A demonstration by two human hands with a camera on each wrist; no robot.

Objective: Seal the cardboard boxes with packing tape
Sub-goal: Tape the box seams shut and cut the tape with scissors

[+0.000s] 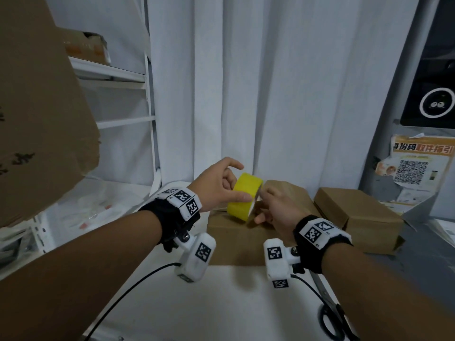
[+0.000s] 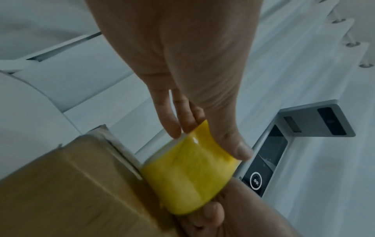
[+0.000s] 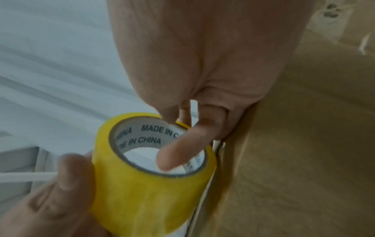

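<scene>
A yellow packing tape roll [image 1: 243, 196] is held in the air just above a closed cardboard box [image 1: 246, 239] on the white table. My left hand [image 1: 232, 184] grips its outer face, thumb [image 2: 239, 149] on the near side and fingers [image 2: 168, 121] behind. A lip of tape [image 2: 202, 133] stands up between them. My right hand [image 1: 262, 205] holds the roll from the right, with a finger [image 3: 178, 152] hooked into the white core [image 3: 150, 133] of the roll [image 3: 142, 184]. The box top [image 3: 294, 160] lies directly beneath.
A second, smaller cardboard box [image 1: 364, 217] sits to the right, touching the first. Black-handled scissors [image 1: 332, 318] lie at the table's near right edge. A large cardboard box [image 1: 37, 107] looms at the left by white shelving [image 1: 110, 72]. A white curtain [image 1: 270, 82] hangs behind.
</scene>
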